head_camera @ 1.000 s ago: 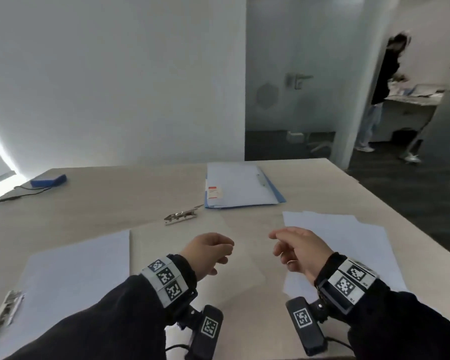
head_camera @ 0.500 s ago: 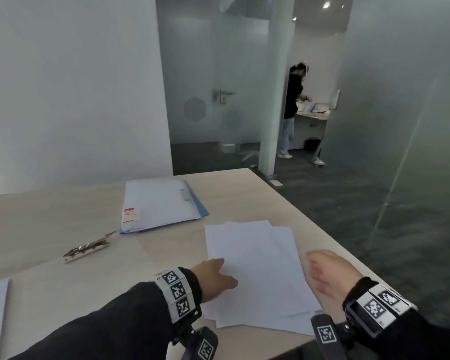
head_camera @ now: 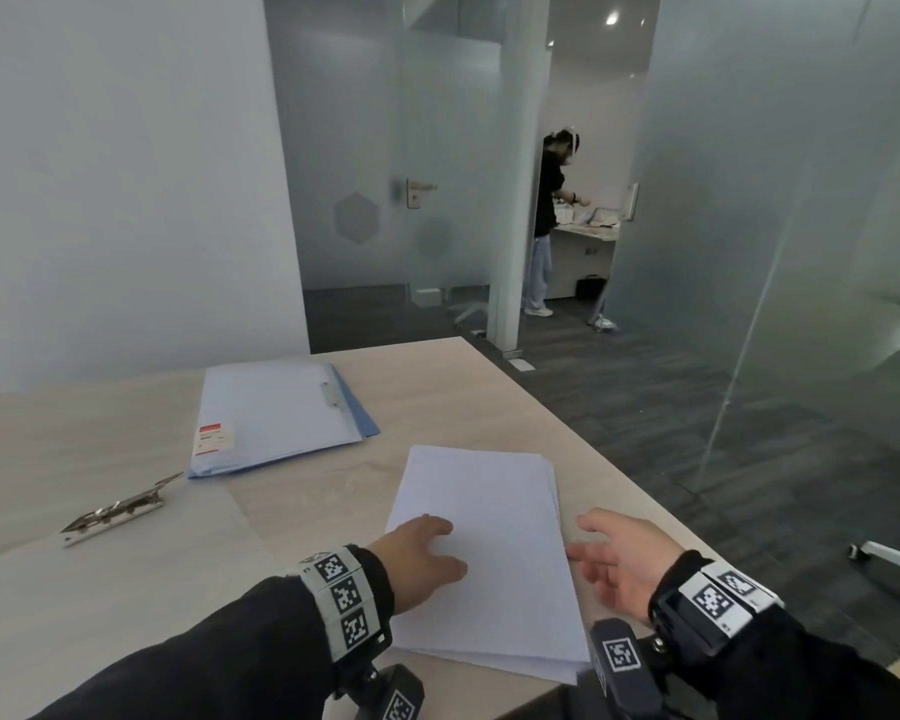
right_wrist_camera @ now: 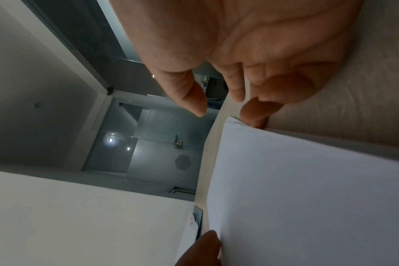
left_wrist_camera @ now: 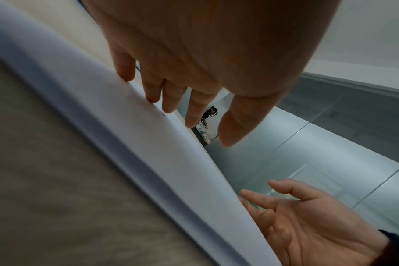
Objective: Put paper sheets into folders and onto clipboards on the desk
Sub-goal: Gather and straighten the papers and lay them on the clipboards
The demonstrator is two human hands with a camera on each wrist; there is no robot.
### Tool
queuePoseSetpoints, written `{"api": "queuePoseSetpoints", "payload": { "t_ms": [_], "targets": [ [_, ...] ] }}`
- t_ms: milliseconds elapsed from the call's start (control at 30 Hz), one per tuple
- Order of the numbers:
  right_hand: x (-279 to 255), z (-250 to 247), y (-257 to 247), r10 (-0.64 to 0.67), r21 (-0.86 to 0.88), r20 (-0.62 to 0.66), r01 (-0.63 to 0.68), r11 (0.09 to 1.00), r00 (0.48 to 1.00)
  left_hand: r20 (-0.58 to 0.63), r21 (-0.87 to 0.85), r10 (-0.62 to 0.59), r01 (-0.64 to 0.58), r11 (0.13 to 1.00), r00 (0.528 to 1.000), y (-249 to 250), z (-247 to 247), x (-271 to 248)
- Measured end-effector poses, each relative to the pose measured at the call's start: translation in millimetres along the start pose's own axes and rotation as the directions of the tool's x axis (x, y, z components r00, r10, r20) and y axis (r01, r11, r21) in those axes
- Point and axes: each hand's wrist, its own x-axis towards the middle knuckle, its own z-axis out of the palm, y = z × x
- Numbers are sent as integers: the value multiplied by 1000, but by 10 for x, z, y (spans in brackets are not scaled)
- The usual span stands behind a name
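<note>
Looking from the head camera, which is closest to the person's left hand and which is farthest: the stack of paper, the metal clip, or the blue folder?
From the left hand:
1. The paper stack, under the fingers, touching, on the right part of the desk.
2. The metal clip, lying loose to the left.
3. The blue folder, farther back on the desk, behind the clip and the stack.

Cool, dim light came mostly from a round recessed ceiling lamp (head_camera: 612, 18), while both wrist views showed motion blur and wide-angle bending.
</note>
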Motion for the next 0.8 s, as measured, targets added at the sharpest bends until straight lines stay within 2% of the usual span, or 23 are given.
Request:
{"api": "queuePoseSetpoints", "payload": {
  "t_ms": [200, 367, 500, 600, 667, 800],
  "targets": [
    [85, -32, 46, 8, -25, 21, -8, 1000, 1000, 58, -34, 22, -20, 999, 998, -22, 6, 31],
    [195, -17, 96, 9, -52, 7, -9, 999, 1000, 39, -125, 53, -48, 991, 998, -33, -36, 45],
    [213, 33, 88, -93, -153, 68, 102, 983, 993, 14, -279, 64, -58, 958, 998, -99, -78, 49],
    [222, 56, 22, -160, -326, 94, 182, 928, 983, -37, -420, 56, -66, 905, 998, -122, -120, 36],
    [225, 40, -11, -206, -368, 97, 228, 902, 974, -103, -476, 19, -66, 877, 995, -148, -161, 60],
    [261, -27, -45, -304, -381, 55, 302, 874, 951, -226, -430, -73, -32, 902, 971, -275, -245, 195]
  ]
}}
